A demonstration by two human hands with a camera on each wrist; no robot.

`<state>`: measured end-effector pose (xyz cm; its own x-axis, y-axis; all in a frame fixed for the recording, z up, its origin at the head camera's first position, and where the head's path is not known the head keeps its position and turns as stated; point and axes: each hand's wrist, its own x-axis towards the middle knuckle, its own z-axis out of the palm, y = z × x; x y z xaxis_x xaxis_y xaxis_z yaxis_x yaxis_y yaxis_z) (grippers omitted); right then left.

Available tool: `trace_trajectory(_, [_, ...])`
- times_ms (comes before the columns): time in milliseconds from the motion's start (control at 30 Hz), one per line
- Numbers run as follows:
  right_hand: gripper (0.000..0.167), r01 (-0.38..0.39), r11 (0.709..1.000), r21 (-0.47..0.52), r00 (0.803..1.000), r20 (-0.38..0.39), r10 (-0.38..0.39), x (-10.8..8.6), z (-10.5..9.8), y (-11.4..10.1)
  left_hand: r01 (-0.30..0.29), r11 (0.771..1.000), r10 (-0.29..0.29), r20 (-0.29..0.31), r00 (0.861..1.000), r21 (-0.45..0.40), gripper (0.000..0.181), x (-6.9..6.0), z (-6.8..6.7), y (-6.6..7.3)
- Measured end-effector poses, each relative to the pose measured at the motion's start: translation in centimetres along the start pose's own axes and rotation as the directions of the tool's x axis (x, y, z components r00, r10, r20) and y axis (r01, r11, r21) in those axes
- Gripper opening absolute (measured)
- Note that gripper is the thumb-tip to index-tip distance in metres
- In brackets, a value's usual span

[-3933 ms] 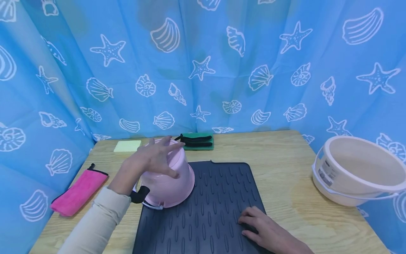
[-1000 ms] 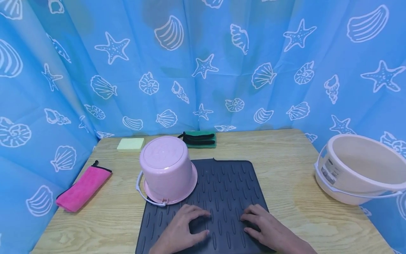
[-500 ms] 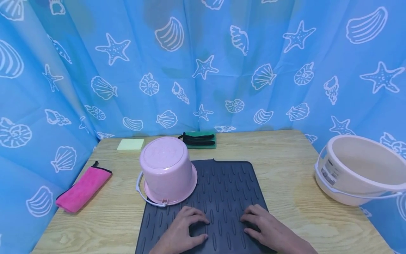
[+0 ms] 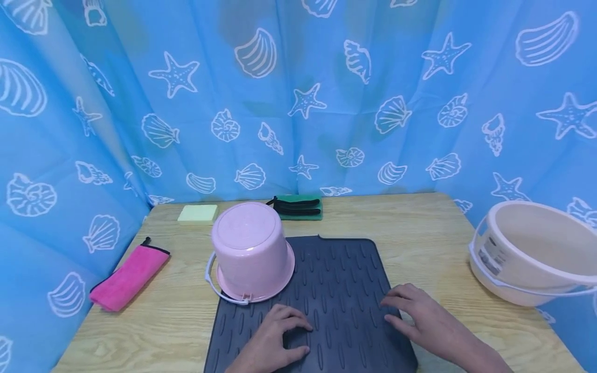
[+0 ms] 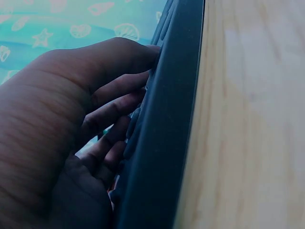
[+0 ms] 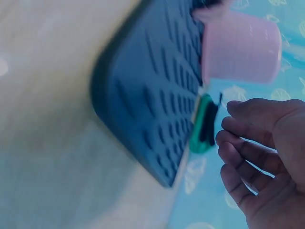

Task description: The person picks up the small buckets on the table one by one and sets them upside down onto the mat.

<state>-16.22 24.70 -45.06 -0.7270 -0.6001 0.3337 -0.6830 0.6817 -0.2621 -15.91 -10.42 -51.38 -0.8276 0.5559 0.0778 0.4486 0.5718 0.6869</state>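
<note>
A dark ridged mat (image 4: 336, 290) lies on the wooden table. My left hand (image 4: 275, 339) rests on its near part, fingers loosely bent and holding nothing; in the left wrist view the fingertips of this hand (image 5: 86, 100) touch the mat (image 5: 167, 114). Over the mat's right edge is my right hand (image 4: 429, 321), raised, with relaxed fingers and nothing in them. The right wrist view shows that hand (image 6: 267, 152) apart from the mat (image 6: 147, 95). Upside down on the mat's back left corner stands a pink bucket (image 4: 252, 254), its white handle on the left side.
A cream bucket (image 4: 522, 259) stands upright at the right. Along the back are a pale yellow sponge (image 4: 198, 214) and a folded green cloth (image 4: 298, 207) with black trim. A folded pink cloth (image 4: 130, 277) lies at the left. A blue shell-patterned curtain (image 4: 298, 129) surrounds the table.
The left hand has let go of the pink bucket's base and come down to the mat. My right hand has lifted off the mat and moved right. The bucket stands where it was.
</note>
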Motion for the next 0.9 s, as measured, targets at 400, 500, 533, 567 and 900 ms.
trace_trajectory(400, [0.019, 0.012, 0.980, -0.199, 0.978, -0.203, -0.054, -0.7, -5.5, 3.5, -0.031, 0.999, 0.031, -0.027, 0.999, 0.012, 0.024, -0.2, 0.2, 0.1])
trace_trajectory(500, [0.044, 0.023, 0.973, -0.228, 0.968, -0.238, -0.079, -0.9, -6.5, 4.5, -0.036, 0.999, 0.037, -0.029, 0.999, 0.017, 0.023, -0.1, 0.3, 0.1])
trace_trajectory(533, [0.055, 0.025, 0.972, -0.236, 0.965, -0.247, -0.085, -1.0, -6.8, 4.8, -0.038, 0.999, 0.039, -0.029, 0.999, 0.019, 0.023, -0.1, 0.3, 0.0])
trace_trajectory(567, [0.058, 0.021, 0.969, -0.244, 0.964, -0.253, -0.085, -1.1, -7.1, 5.0, -0.041, 0.999, 0.042, -0.029, 0.999, 0.021, 0.023, -0.1, 0.3, 0.0])
trace_trajectory(900, [0.040, -0.041, 0.959, -0.281, 0.955, -0.294, -0.045, -2.9, -10.1, 7.8, -0.024, 0.999, 0.025, -0.018, 1.000, 0.023, 0.023, -0.1, 0.2, 0.1])
